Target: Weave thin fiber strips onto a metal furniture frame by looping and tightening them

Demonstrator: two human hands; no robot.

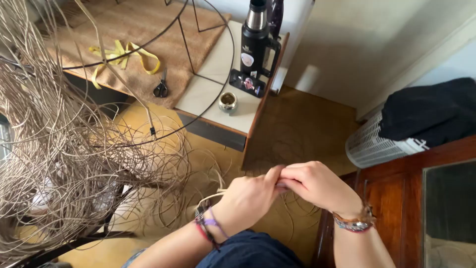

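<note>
Wooden floor below, worktop (213,74) top left. Left hand (248,198) and right hand (317,186) pressed together, pinching thin cane strand (210,197) over lap. Looks light, springy, kink-prone; best gripped near the end. Cane tangle (64,159) at left.

- Pinched between left hand (248,198) and right hand (315,184): something hidden by the fingers, too small to name.
- Left of those hands: tangle of pale cane strands (64,149), cut off by the left edge.
- Right of them: dark wooden cabinet (396,198), cropped at the right and bottom edges.
</note>
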